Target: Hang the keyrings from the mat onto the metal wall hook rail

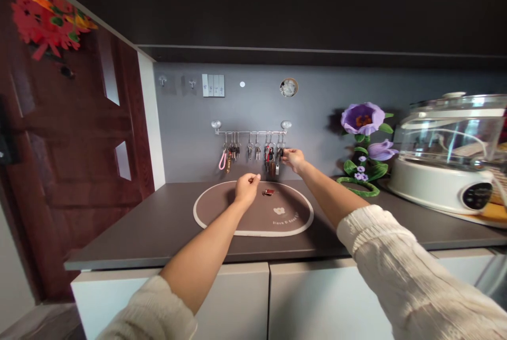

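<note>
Cream knitted sleeves nearest, both arms stretched out over the desk (pixel 158 229). Right hand (pixel 293 159) up at the wall rail (pixel 250 132), fingers pinched on a dark key bunch (pixel 279 156) hanging at the rail's right end. Left hand (pixel 246 189) loosely curled above the oval mat (pixel 222 218), thumb and forefinger nearly closed, nothing seen in them. Small red item (pixel 268 192) lying on the mat just right of that hand. More keys (pixel 232 152) along the rail. Purple flower (pixel 362 118) and white cooker (pixel 443 171) further right.

The oval mat (pixel 253 216) on the counter (pixel 158 234) carries small white lettering (under a flower mark), too blurred to read.
</note>
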{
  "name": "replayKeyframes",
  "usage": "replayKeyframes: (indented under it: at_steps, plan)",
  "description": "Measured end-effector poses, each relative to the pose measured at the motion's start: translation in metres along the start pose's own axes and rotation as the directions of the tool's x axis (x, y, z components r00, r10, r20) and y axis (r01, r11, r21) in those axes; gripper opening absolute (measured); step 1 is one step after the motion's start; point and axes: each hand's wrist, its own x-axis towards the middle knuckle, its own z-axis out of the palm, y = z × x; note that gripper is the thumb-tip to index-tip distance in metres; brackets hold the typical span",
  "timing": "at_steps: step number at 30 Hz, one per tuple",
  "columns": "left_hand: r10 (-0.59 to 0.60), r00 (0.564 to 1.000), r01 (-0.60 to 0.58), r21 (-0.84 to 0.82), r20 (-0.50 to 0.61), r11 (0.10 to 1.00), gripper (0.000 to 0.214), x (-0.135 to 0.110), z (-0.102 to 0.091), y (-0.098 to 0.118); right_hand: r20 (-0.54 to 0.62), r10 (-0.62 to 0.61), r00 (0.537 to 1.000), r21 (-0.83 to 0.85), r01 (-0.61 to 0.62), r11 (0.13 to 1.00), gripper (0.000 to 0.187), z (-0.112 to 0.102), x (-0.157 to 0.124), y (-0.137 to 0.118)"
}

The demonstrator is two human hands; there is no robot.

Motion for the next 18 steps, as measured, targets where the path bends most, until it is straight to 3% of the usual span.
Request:
replayKeyframes:
  at_steps: [4, 8, 13, 18]
  plan:
    - [0.008, 1.0, -0.007, 0.021, -0.016, 1.0, 0.027, 0.001, -0.002, -0.001, -0.076, -0.015, 0.997, -0.089, 0.008, 0.996, 0.007, -0.003, -0.008, 0.0]
    - [-0.005, 1.0, 0.005, 0.024, -0.029, 1.0, 0.026, 0.002, -0.003, -0.002, -0.11, -0.108, 0.988, -0.155, 0.091, 0.984, 0.007, -0.002, -0.023, 0.0]
    - [0.008, 1.0, -0.007, 0.05, -0.025, 0.999, 0.023, 0.003, -0.005, -0.004, 0.086, -0.158, 0.984, -0.163, 0.17, 0.972, 0.002, 0.002, -0.053, 0.008]
    - [0.031, 1.0, -0.03, 0.099, -0.006, 0.995, 0.022, 0.003, -0.008, -0.005, 0.285, -0.205, 0.936, -0.264, 0.282, 0.922, 0.002, 0.001, -0.076, 0.035]
